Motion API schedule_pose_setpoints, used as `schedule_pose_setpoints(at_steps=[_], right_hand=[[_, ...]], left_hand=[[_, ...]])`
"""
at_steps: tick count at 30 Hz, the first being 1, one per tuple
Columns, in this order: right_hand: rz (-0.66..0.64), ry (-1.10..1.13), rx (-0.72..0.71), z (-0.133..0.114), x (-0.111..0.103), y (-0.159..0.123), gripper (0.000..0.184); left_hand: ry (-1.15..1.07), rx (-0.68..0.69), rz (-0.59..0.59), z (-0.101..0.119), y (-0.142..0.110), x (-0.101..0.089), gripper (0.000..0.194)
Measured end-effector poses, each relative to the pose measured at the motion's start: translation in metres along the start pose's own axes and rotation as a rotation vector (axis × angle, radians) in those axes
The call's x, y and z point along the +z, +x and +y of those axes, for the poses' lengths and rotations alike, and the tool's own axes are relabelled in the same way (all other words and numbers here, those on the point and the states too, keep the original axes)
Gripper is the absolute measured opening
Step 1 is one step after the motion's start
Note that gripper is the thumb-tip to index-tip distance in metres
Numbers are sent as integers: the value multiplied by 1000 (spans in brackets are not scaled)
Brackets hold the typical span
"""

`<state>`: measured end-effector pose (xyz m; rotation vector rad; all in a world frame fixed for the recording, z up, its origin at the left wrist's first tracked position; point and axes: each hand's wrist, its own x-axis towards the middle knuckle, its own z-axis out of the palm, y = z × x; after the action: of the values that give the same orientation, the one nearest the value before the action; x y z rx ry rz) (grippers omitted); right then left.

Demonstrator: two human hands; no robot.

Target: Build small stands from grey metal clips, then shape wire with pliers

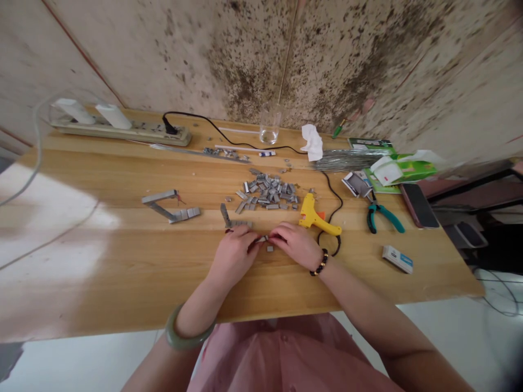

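Grey and metallic-looking, a small piece (263, 238) sits pinched between the fingertips of a person's left hand (235, 251) and right hand (297, 244), low over the wooden table (163, 294). Fingers shade part of it, so its exact contact points cannot be told. Such a small part would be best held lightly by its edges, wrists steady and fingertips off the face, its sides squared before any pressure is applied. A loose grey block (270, 249) lies just beside the fingers, nearer the person; an angled grey assembly (225, 215) stands just beyond the left hand. Farther out are a heap of grey pieces (272, 191), a yellow glue gun (312, 216) near the right hand and, well to the right, teal-handled pliers (384, 215).
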<state>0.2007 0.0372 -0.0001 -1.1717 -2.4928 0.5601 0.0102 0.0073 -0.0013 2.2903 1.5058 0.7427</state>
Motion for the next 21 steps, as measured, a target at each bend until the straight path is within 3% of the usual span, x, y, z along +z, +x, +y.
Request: schedule_pose_setpoints(at_steps=[12,21], right_hand=[[-3,202,45,5,-9,1,7],[45,233,73,7,-6,1,9]], left_hand=[[-78,-32,58,-4,-3,2,12],[-140,-37,51,-6,-3,-1,21]])
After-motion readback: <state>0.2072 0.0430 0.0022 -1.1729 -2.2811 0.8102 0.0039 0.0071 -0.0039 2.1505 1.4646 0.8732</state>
